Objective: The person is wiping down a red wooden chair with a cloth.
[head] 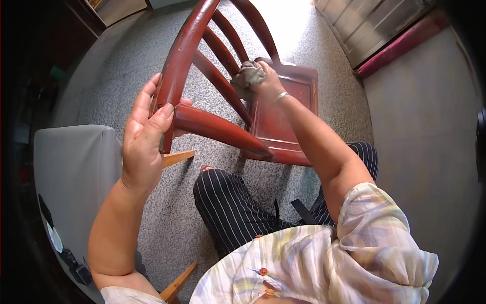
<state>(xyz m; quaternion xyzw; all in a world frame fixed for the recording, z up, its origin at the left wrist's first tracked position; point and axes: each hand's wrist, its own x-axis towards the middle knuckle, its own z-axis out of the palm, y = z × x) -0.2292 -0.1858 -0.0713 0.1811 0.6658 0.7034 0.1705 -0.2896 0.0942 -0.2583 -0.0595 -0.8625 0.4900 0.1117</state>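
A red-painted wooden chair (224, 136) stands before me, its backrest on the left and its seat panel (283, 110) on the right. My left hand (146, 125) grips the top rail (178, 72) of the backrest near its corner, thumb on the near face. In my right hand (267, 83) is a bunched grey-green cloth (250, 74). The cloth touches the lower part of the backrest slats (224, 57), close to where they meet the seat. My right fingers are partly hidden by the cloth, and a bangle circles that wrist.
On the left is a grey upholstered seat (76, 163) with wooden legs (178, 157); small dark objects (78, 268) lie on it. Speckled flooring (167, 224) surrounds the chair. A pale flat surface (421, 152) runs along the right, with a rolled magenta cloth (402, 43) at its far edge.
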